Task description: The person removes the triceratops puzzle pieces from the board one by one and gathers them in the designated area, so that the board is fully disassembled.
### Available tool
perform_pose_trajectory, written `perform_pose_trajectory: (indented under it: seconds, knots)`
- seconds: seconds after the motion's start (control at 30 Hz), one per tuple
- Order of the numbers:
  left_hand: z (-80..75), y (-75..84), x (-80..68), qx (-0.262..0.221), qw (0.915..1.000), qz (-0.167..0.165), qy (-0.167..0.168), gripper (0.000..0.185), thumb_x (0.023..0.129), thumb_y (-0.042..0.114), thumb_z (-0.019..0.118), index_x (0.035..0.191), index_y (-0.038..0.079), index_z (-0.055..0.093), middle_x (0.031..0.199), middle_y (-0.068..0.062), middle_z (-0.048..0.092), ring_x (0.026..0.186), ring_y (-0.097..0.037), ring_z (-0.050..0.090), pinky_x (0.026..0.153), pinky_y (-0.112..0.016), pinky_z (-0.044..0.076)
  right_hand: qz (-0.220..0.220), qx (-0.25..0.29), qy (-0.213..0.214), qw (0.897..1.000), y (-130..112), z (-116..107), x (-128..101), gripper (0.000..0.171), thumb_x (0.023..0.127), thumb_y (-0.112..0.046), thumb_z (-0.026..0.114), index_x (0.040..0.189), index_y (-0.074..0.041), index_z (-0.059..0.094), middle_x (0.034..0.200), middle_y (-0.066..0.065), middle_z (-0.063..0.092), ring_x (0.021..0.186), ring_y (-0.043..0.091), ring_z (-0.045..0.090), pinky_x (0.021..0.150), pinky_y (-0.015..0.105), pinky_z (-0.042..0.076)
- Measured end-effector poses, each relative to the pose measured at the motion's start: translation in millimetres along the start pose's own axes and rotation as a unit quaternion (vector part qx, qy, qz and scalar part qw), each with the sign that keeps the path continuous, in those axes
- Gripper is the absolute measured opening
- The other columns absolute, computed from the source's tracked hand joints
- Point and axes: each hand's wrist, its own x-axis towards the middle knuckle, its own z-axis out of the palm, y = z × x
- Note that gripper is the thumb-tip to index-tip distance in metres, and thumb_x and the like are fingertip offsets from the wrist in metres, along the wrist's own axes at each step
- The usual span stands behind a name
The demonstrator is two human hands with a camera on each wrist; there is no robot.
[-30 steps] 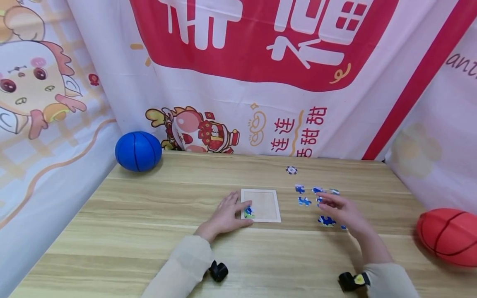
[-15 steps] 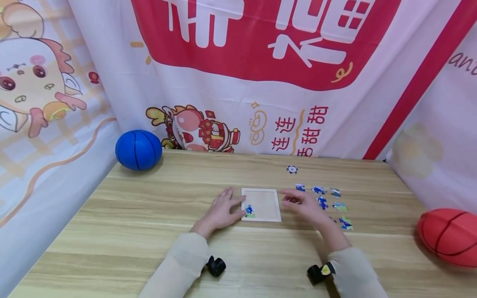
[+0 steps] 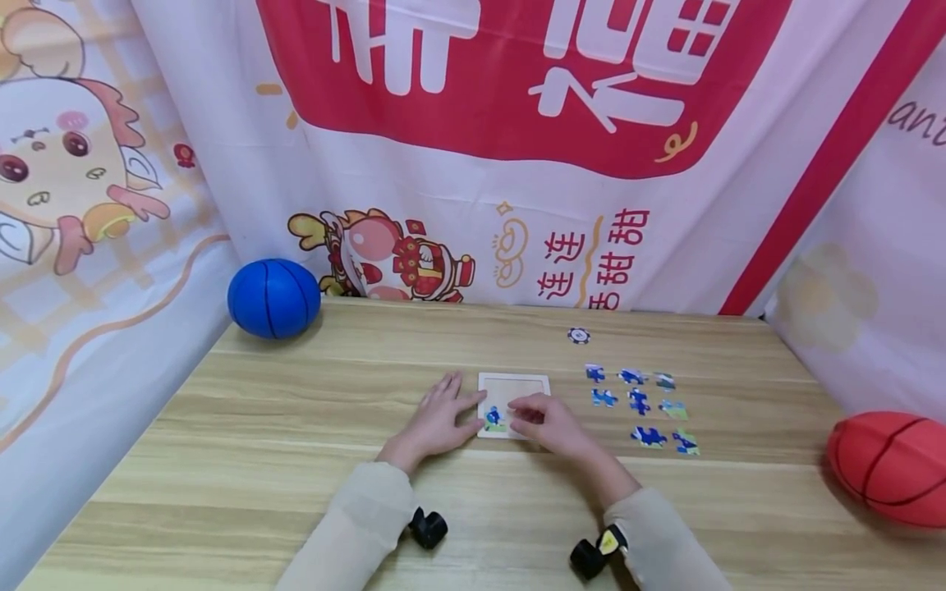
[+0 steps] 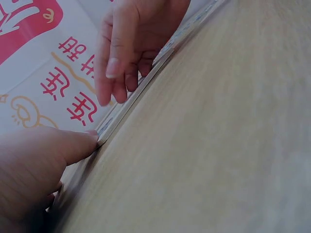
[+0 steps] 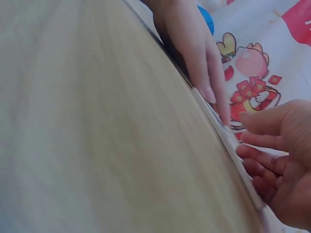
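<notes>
My left hand (image 3: 436, 420) flat, steadying tray (image 3: 517, 382); right hand (image 3: 550, 427) fingers curled, contents unseen. Piece may jam if misaligned.

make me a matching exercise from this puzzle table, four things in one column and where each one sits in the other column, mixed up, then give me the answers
Things:
1. blue ball
2. red ball
3. puzzle tray
4. loose puzzle pieces

Places:
A. between the two hands, near the table's middle
B. far left corner of the table, against the banner
C. spread in rows to the right of the tray
D. right edge of the table, near side

Pairs: 1-B, 2-D, 3-A, 4-C
</notes>
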Motion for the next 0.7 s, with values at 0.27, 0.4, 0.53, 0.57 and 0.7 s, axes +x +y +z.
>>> perform_pose_trajectory:
  seconds: [0.27,0.4,0.53,0.57,0.7]
  knots:
    - [-0.1,-0.3,0.4,0.008,1.0000,-0.003,-0.006,0.048,0.085,0.041,0.048,0.129,0.022,0.042,0.139,-0.021,0.013,0.127,-0.032,0.006,0.100,-0.046,0.007,-0.026,-0.073,0.024,0.997,13.1,15.7,3.9,0.038,0.074,-0.017,0.067,0.108,-0.002,0.059,0.093,0.003,0.051,0.084,0.018,0.045,0.072,0.033,0.039]
    - [-1.0,0.2,0.1,0.009,0.9999,-0.003,-0.006,0.048,0.085,0.041,0.047,0.129,0.022,0.042,0.139,-0.021,0.013,0.127,-0.033,0.006,0.100,-0.046,0.007,-0.030,-0.086,0.036,0.995,11.5,19.6,3.5,0.037,0.074,-0.017,0.067,0.106,-0.002,0.060,0.091,0.001,0.048,0.081,0.017,0.042,0.068,0.030,0.038]
    - [-1.1,0.0,-0.2,0.009,0.9999,-0.004,-0.005,0.048,0.085,0.042,0.048,0.129,0.022,0.043,0.139,-0.021,0.014,0.127,-0.032,0.006,0.100,-0.046,0.007,-0.013,-0.080,0.037,0.996,9.4,21.1,4.3,0.032,0.075,-0.015,0.066,0.104,-0.003,0.061,0.090,0.001,0.049,0.082,0.017,0.042,0.069,0.031,0.039]
    - [-1.1,-0.1,-0.3,0.009,0.9999,-0.004,-0.005,0.048,0.085,0.042,0.048,0.129,0.022,0.043,0.139,-0.021,0.014,0.127,-0.032,0.006,0.100,-0.046,0.007,-0.004,-0.076,0.034,0.997,9.0,21.1,4.9,0.032,0.075,-0.014,0.066,0.104,-0.004,0.062,0.091,0.000,0.049,0.083,0.017,0.043,0.071,0.032,0.039]
    - [-0.6,0.1,-0.4,0.003,0.9999,-0.006,-0.009,0.049,0.085,0.042,0.048,0.128,0.022,0.043,0.139,-0.020,0.013,0.127,-0.032,0.006,0.100,-0.046,0.007,0.011,-0.080,0.029,0.996,9.0,21.7,6.7,0.030,0.074,-0.015,0.067,0.103,-0.007,0.062,0.091,0.000,0.050,0.084,0.016,0.044,0.073,0.032,0.040]
